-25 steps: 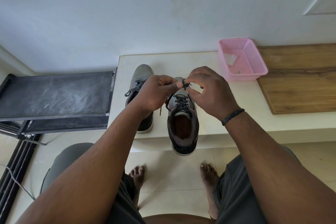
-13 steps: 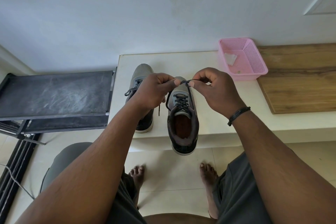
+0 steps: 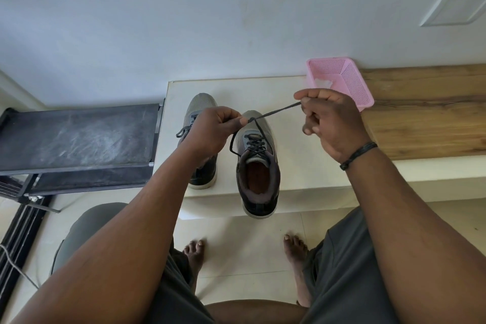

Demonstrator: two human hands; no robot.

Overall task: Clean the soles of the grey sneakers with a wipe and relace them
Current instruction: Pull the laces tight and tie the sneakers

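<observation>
The left hand [image 3: 210, 131] and right hand [image 3: 328, 118] are each pinching the dark lace [image 3: 276, 111] taut above the right sneaker [image 3: 259, 166] on the surface [image 3: 302, 160] (its mate [image 3: 201, 110] beside it), tying apparently; next likely calls for looping a bow.

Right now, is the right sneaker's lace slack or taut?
Taut: the lace runs straight between the left hand and right hand.

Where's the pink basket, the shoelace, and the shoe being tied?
pink basket [image 3: 353, 87]: head view, right mesh wall.
shoelace [image 3: 276, 111]: head view, taut stretch between the hands.
shoe being tied [image 3: 259, 192]: head view, heel collar.
</observation>
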